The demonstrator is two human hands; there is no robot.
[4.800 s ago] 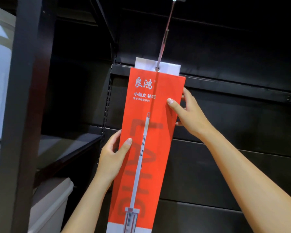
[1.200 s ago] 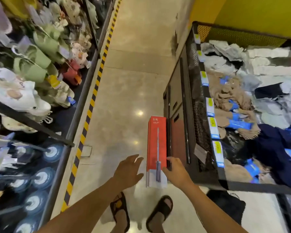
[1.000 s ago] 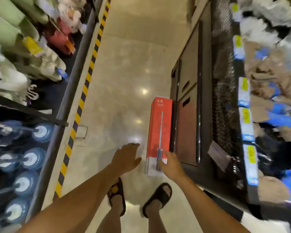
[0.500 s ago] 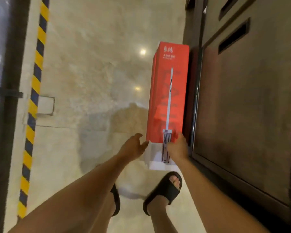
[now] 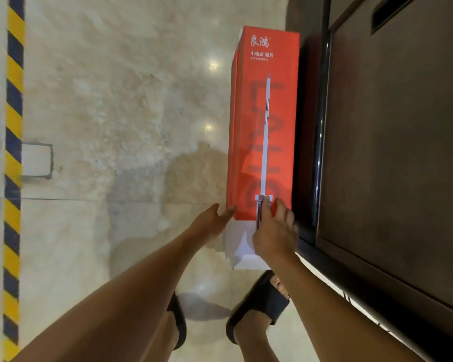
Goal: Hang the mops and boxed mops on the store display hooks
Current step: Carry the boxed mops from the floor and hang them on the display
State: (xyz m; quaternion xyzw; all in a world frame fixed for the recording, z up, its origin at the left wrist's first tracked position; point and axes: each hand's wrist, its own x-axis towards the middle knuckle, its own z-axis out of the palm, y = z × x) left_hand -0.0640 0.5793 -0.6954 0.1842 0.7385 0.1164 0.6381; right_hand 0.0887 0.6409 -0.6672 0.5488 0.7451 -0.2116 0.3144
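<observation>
a shop aisle, seen looking down at the floor
polished stone floor (image 5: 115, 100) edged with yellow-and-black striped tape (image 5: 13, 126), a dark display cabinet (image 5: 390, 152) on the right, and red boxed mops (image 5: 267, 126) in printed retail packaging standing against it.

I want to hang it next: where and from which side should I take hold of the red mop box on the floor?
Grip the red mop box at its near end, across the narrow width, coming from above and the open left; the dark cabinet crowds its right long side.
</observation>
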